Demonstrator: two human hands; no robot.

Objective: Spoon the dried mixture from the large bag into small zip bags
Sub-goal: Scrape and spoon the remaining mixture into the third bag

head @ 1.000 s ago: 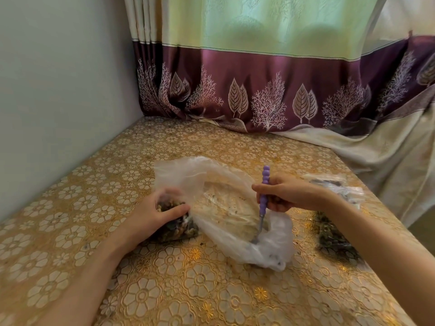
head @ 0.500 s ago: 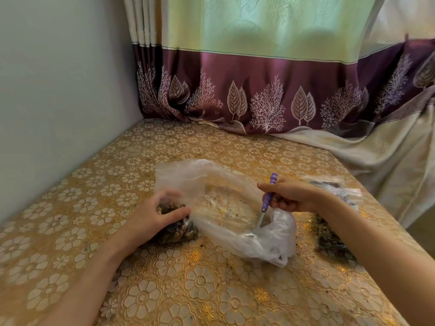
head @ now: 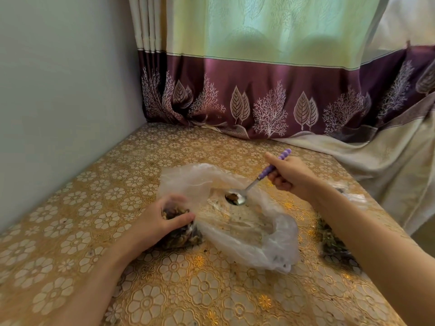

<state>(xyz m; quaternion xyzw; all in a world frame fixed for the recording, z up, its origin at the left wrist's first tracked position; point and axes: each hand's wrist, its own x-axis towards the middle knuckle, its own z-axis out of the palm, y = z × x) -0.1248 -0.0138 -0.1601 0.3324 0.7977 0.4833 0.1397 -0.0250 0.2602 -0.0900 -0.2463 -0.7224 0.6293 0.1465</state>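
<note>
Right hand (head: pixel 290 176) pinches spoon (head: pixel 256 182) by purple handle; loaded bowl hangs over big bag (head: pixel 247 222). Small bag (head: pixel 181 228) lies left and nearer, mouth gripped by left hand (head: pixel 162 221). Handle slants far-right.

Soft daylight comes through the pale upper part of the curtain (head: pixel 270 27), which glows green-white and lights the scene evenly, so that shadows under the arms and the plastic bag (head: pixel 247 222) are faint and soft-edged. The gold pattern of the tablecloth (head: pixel 188 290) throws small bright glints, strongest near the bottom and right. The wide lens bends the wall (head: pixel 58 90) and the table edges outward towards the corners, and the fingers of the left hand (head: pixel 162 222) are smeared by motion blur, while the spoon (head: pixel 249 187) stays fairly sharp.
</note>
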